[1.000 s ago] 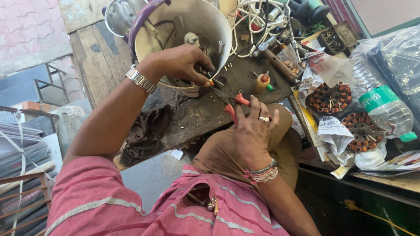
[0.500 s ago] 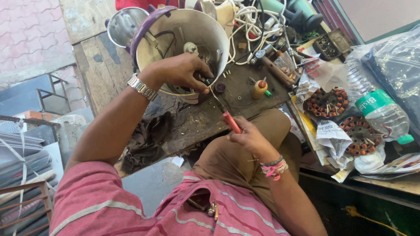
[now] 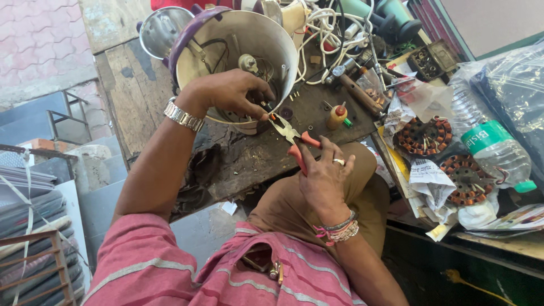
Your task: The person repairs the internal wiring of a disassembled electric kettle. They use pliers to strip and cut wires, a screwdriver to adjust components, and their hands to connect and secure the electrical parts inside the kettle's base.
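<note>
**Pliers at the rim of the open housing**

On the worn wooden workbench (image 3: pixel 141 96), I see the biggest thing first: a cream appliance housing (image 3: pixel 258 42) with a purple band, lying on its side with the open end toward me, wires and a small shaft visible inside. My left hand (image 3: pixel 226 93) is clenched over its lower rim, fingertips pinching something small there; I cannot tell exactly what. Just below, my right hand (image 3: pixel 326 175) is wrapped around the orange handles of the pliers (image 3: pixel 289 133), whose tip meets the left fingers at the rim.

To the right lie two copper-wound stators (image 3: pixel 424 136) on crumpled paper, a plastic water bottle (image 3: pixel 490 150) beside them, and a tangle of white cables (image 3: pixel 328 25) behind. Nearer the pliers stands a little yellow bottle with a red cap (image 3: pixel 336 116).

To do this well, I judge the left hand should keep the housing from rolling while the pliers bite squarely, squeezing gently so the small part neither slips nor crushes.
</note>
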